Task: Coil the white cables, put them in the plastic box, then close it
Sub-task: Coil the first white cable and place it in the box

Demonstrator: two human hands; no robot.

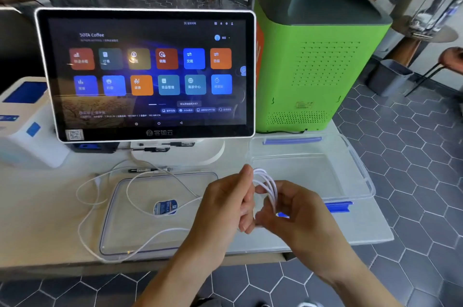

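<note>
Head view. White cable (266, 187): several loops are being held upright between both hands, just in front of the open plastic box (310, 169); its loose length is trailing left across the lid (140, 221) and the table (45, 206). Left hand (225, 204): fingers are curling together, pinching the loops on their left side. Right hand (294, 209): fingers are curling round the coil, thumb and forefinger slightly apart. Lid is lying flat, left of the box, bearing a blue-and-white label (165, 207). Pens (150, 170) are lying behind the lid. Touchscreen terminal (147, 73) and green machine (318, 61) are standing at the rear.
</note>
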